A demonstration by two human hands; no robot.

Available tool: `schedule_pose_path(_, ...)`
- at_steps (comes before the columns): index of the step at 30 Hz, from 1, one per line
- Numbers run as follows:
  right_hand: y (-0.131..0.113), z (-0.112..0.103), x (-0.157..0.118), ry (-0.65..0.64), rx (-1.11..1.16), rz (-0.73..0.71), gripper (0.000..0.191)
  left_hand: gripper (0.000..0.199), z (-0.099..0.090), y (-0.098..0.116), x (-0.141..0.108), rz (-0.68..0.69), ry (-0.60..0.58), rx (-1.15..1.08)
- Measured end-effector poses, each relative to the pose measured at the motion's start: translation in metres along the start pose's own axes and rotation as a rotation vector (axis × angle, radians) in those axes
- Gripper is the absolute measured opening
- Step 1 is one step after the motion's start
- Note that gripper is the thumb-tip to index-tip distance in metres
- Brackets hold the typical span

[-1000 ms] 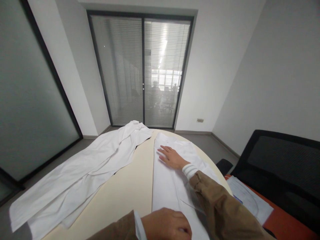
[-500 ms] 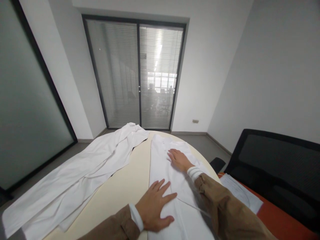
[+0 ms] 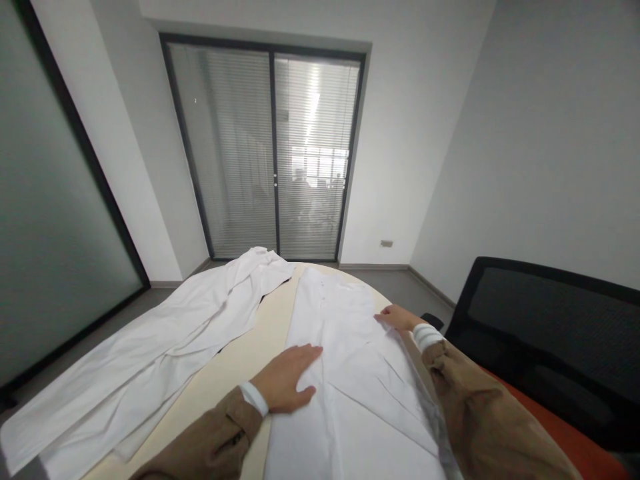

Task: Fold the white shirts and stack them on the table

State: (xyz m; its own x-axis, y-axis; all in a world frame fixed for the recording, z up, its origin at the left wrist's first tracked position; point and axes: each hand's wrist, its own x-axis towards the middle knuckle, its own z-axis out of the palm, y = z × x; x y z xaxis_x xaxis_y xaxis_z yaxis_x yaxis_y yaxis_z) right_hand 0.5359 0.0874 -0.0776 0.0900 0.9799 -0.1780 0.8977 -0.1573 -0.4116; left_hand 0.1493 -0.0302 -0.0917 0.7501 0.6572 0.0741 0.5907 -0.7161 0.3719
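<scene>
A white garment (image 3: pixel 350 373) with small buttons near its far end lies lengthwise on the round cream table (image 3: pixel 250 363). My left hand (image 3: pixel 287 378) rests flat on its left part, fingers stretched forward and thumb apart. At the garment's far right edge, my right hand (image 3: pixel 397 317) has its fingers bent together on the fabric, pinching the edge. Creases run diagonally between the hands. To the left, a second white garment (image 3: pixel 165 340) lies loosely rumpled, with a dark strip showing under its right edge.
A black mesh chair (image 3: pixel 545 333) with an orange seat (image 3: pixel 565 427) stands at the right, close to my right sleeve. Beyond the table are a glazed door (image 3: pixel 310 160) with blinds and white walls. A frosted panel (image 3: pixel 55 200) stands at the left.
My right hand has moved right, from lying on the garment to its edge, and its fingers have closed. My left hand has shifted left and slightly forward. The garment's right side shows new creases.
</scene>
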Motion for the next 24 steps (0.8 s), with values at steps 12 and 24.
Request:
schedule_pose_path(12,-0.011,0.022,0.005,0.035,0.108,-0.19,0.032,0.077,-0.015,-0.018,-0.012,-0.159,-0.101,0.119)
schedule_pose_path(24,-0.022,0.023,0.012,-0.042,-0.019,-0.151,0.038,0.097,-0.018,-0.017,-0.013,-0.104,-0.261,0.039)
